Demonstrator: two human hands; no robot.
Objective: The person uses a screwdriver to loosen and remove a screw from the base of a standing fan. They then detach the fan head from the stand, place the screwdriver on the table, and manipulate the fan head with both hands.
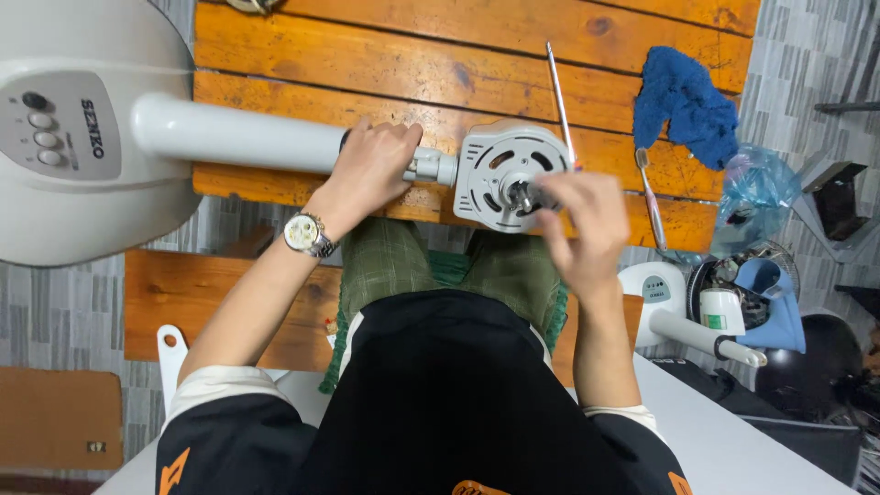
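Fan motor [510, 174] pinched by right hand [582, 225]; left hand [371, 165] clasps pole [238, 136]; screwdriver [560, 96], cloth [686, 103] nearby.

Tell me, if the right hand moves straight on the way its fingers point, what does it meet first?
Probably the metal shaft at the middle of the fan motor; the right hand points left at it, fingertips seemingly there already.

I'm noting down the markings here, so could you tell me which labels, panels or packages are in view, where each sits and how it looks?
Control panel: on the white fan base at far left; grey rounded patch with round buttons and dark lettering.
Small panel: on a second white fan base at lower right; pale grey-blue patch.
Sticker: on a white part beside it; small, green.
Plastic bag: right bench edge; clear, bluish, crumpled.
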